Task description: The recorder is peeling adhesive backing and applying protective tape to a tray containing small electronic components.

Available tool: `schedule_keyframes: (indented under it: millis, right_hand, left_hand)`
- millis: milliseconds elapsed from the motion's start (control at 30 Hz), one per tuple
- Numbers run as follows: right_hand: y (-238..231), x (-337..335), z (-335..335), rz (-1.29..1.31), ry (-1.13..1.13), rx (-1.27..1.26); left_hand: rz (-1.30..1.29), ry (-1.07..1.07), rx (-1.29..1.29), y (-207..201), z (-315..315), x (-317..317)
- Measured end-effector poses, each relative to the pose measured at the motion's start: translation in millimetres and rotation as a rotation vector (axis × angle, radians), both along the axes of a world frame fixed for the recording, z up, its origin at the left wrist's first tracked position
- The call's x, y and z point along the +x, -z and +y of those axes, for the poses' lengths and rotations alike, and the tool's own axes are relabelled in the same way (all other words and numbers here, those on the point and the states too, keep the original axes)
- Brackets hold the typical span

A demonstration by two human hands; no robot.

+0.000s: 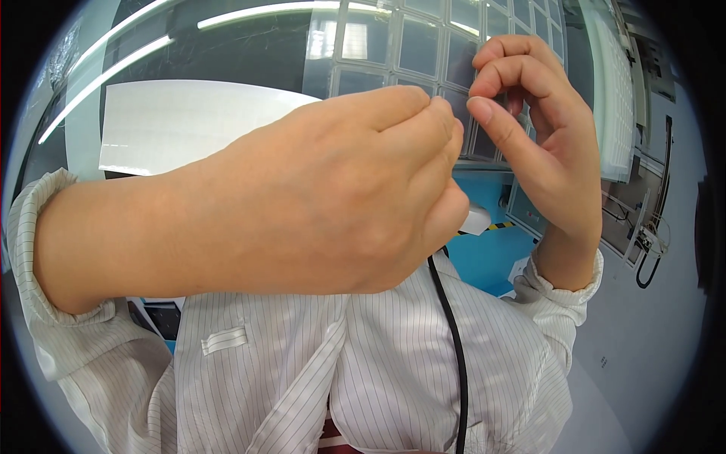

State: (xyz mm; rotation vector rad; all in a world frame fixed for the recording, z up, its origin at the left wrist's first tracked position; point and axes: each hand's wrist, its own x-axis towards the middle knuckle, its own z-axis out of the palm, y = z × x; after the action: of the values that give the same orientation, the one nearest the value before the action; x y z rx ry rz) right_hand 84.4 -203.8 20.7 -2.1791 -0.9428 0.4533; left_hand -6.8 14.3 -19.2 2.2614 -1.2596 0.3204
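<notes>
My left hand (363,189) is large and near, its back toward me and the fingers curled in. Its fingertips are hidden behind the knuckles, so whatever it may hold does not show. To its right, my right hand (548,121) is raised with bent fingers, thumb and index tips almost together. Anything between those tips is too small to make out. The two hands are close but apart. Behind them lies a clear plastic tray (396,45) divided into several rectangular compartments. A white sheet (197,113) lies beyond my left wrist.
Tray and sheet rest on a dark glossy tabletop (249,53) that reflects strip lights. Pale translucent trays (622,98) stand at the right edge. A black cord (451,325) hangs down my striped coat. Below the tabletop are a blue surface (484,261) and a small white rounded object (476,220).
</notes>
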Motion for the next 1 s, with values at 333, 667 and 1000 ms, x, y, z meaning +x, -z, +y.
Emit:
schedule_keyframes:
  millis: [333, 667, 1000]
  right_hand:
    - [4.0, -13.6, -8.4, -0.059, -0.010, 0.077]
    - [-1.7, -34.1, -56.6, 0.053, 0.189, 0.404]
    - [-10.7, -13.8, -54.5, -0.077, 0.407, 0.396]
  left_hand:
    - [-0.074, 0.002, 0.039, -2.4, 2.3, -4.4]
    - [-0.217, 0.079, -0.182, -1.2, 2.8, 1.6]
    - [-0.152, 0.011, -0.123, -0.7, 29.8, 6.7]
